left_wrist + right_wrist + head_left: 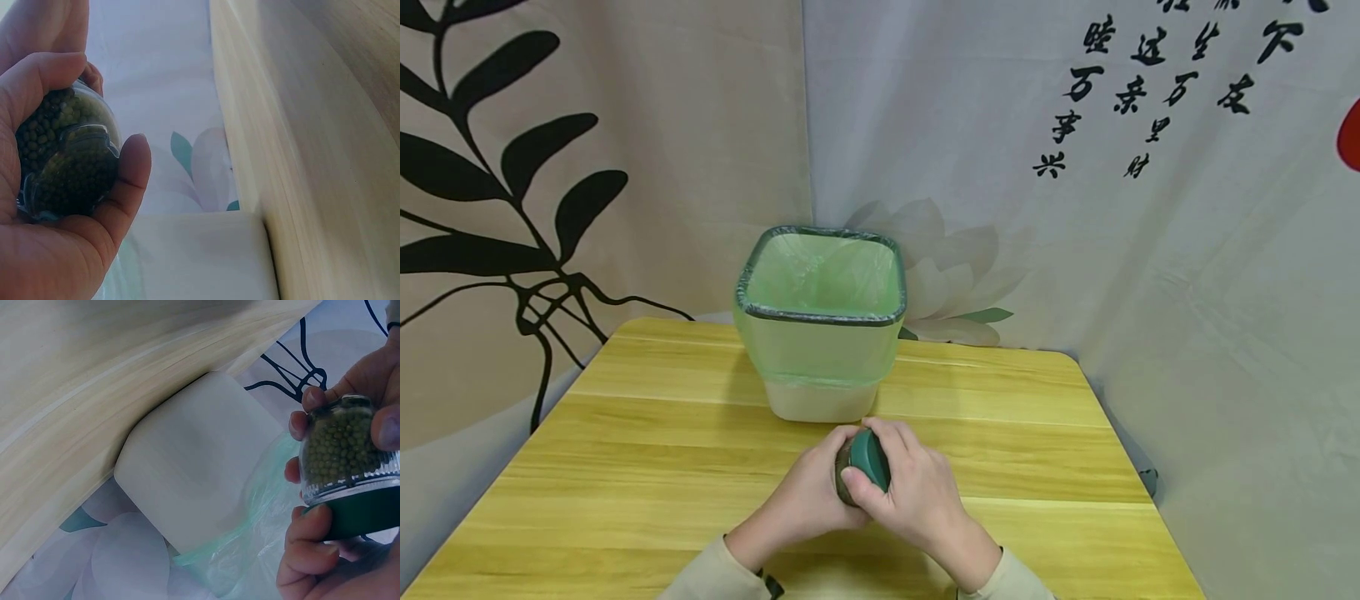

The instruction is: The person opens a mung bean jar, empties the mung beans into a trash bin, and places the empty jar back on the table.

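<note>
Between my two hands is a small clear jar (340, 447) filled with green beans, tilted on its side above the table. Its dark green lid (870, 460) faces right in the head view. My left hand (811, 492) grips the glass body, and its fingers wrap the jar's base in the left wrist view. With thumb and fingers curled round the lid, my right hand (917, 492) holds the other end. Just beyond the hands stands a bin (823, 402) with a pale base, lined with a green plastic bag (820, 346) folded over its dark rim.
The yellow wood-grain table (662, 467) spreads out under the hands and bin. Behind it hang light cloth curtains (925, 125), printed with black leaves on the left, a lotus in the middle and black writing on the right.
</note>
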Motion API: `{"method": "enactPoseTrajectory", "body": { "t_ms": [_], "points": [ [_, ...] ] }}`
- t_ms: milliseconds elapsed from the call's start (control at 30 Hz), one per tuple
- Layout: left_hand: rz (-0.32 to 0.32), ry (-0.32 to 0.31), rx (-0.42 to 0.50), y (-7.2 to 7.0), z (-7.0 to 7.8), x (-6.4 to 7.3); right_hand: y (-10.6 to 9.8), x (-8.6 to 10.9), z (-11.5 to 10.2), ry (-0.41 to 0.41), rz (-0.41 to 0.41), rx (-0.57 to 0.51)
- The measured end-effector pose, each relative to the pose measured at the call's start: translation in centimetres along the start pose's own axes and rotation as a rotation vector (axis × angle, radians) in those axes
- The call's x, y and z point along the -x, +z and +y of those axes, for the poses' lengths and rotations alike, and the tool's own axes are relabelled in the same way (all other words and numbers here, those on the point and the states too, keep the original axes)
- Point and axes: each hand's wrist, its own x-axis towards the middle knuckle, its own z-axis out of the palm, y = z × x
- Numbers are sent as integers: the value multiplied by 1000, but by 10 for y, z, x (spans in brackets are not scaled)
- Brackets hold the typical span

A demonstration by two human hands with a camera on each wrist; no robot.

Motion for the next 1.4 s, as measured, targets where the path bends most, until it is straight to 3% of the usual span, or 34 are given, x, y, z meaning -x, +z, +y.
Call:
{"method": "enactPoseTrajectory", "body": {
  "t_ms": [400, 600, 767, 1200, 1400],
  "points": [
    [4, 14, -29, 1, 1, -1, 1, 0, -1, 19, 46, 20],
    [-61, 8, 34, -4, -3, -1, 0, -1, 0, -50, 80, 17],
    [-64, 17, 19, -4, -2, -1, 1, -2, 1, -75, 96, 5],
    [-3, 52, 8, 3, -3, 0, -2, -1, 0, -13, 66, 6],
    [64, 86, -77, 7, 1, 1, -2, 0, -3, 45, 76, 6]
  ]
}}
